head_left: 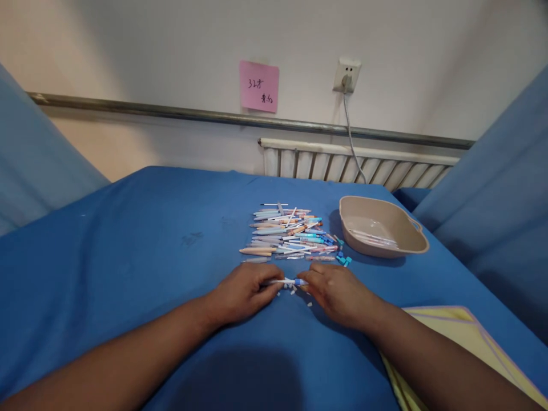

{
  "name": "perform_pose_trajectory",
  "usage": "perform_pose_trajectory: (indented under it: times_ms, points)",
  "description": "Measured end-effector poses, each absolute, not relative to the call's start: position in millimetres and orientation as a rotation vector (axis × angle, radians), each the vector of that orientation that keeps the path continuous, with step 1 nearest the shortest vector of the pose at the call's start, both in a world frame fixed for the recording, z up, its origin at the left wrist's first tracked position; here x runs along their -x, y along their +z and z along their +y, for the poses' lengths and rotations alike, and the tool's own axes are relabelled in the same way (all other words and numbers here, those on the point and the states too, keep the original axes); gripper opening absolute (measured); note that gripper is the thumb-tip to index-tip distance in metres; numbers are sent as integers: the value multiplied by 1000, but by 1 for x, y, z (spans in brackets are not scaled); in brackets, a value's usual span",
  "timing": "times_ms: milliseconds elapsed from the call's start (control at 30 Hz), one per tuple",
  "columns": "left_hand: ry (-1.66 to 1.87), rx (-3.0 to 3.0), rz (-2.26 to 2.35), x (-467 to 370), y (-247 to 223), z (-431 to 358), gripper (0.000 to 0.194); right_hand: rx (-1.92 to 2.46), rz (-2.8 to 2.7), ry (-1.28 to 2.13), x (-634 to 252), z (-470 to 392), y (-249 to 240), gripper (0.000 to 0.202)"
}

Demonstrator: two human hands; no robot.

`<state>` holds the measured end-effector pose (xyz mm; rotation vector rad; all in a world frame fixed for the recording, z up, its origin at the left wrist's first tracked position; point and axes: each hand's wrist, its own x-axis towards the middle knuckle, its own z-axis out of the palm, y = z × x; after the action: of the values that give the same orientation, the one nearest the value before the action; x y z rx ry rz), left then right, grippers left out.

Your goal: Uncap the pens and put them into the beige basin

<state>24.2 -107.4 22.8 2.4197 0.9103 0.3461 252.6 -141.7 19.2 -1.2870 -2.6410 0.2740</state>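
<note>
Between my two hands is a thin pen point(289, 281), held level just above the table. My left hand point(246, 290) pinches its left end, mostly hidden by the fingers. The fingers of my right hand point(340, 290) are closed on the blue right end. Small white pieces point(293, 290) lie on the cloth below the pen. Just beyond my hands is a pile of pen parts point(295, 231), with pale barrels, white refills and coloured sections. Several small blue-green pieces point(343, 261) lie at the right of the pile.
A beige plastic basket point(381, 208) with a few clear and pinkish pens inside stands to the right. A yellow cloth point(449, 331) lies under my right forearm. Blue cloth point(141, 240) covers the table. Behind are a radiator point(325, 162), a metal rail point(192, 113) and a plugged cord point(349, 123).
</note>
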Motion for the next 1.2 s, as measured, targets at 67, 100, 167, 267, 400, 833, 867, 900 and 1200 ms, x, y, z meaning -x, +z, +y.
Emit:
perform_pose_trajectory:
  times_ms: [67, 100, 167, 267, 400, 833, 867, 900, 1200]
  points:
    - [354, -2417, 912, -24, 23, -107, 19, 1277, -2628, 290, -253, -142, 18, 25]
    - [354, -2416, 911, -24, 24, -107, 19, 1266, -2622, 298, -253, -142, 18, 25]
    - [349, -2413, 910, -24, 24, -107, 18, 1235, -2618, 320, -253, -142, 17, 25]
    - [348, -2399, 908, -25, 25, -108, 19, 1218, -2610, 347, -254, -142, 16, 25]
    - [344, -2396, 903, -24, 24, -108, 19, 1237, -2630, 367, -254, -142, 17, 23]
    - [592, -2147, 1108, -18, 27, -92, 21, 1522, -2541, 375, -289, -122, 17, 17]
    - [607, -2082, 1129, -18, 26, -91, 21, 1531, -2506, 373, -292, -120, 16, 17]
    - [615, -2004, 1153, -19, 25, -91, 20, 1542, -2469, 365, -295, -118, 16, 16]
    - [671, -1512, 1138, -23, 19, -89, 24, 1629, -2259, 238, -308, -105, 12, 20]
